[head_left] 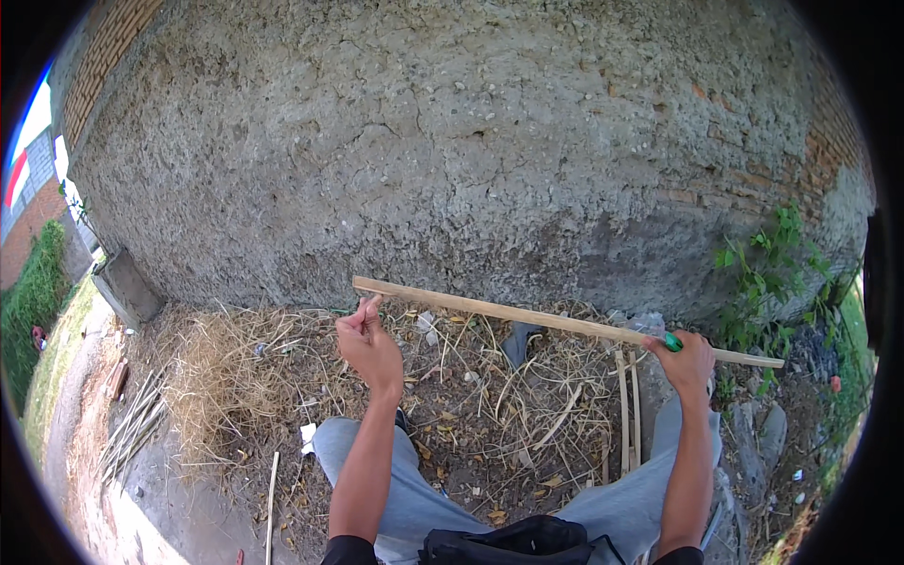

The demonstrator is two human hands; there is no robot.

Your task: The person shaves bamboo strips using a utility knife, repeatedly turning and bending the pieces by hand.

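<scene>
A long, pale bamboo strip lies across in front of me, sloping down to the right. My left hand is closed in a pinch at the strip's underside, close to its left end. Farther along, my right hand is closed around the strip, whose right end sticks out past the fingers. A small green object shows between that hand's thumb and fingers; it looks like a tool handle, and the rest of it is hidden.
A rough plastered wall rises ahead. Pale shavings and dry leaves cover the ground. Narrow strips lie by my right knee, and a bundle of thin sticks at the left. A leafy plant grows at the right. A black bag is at my waist.
</scene>
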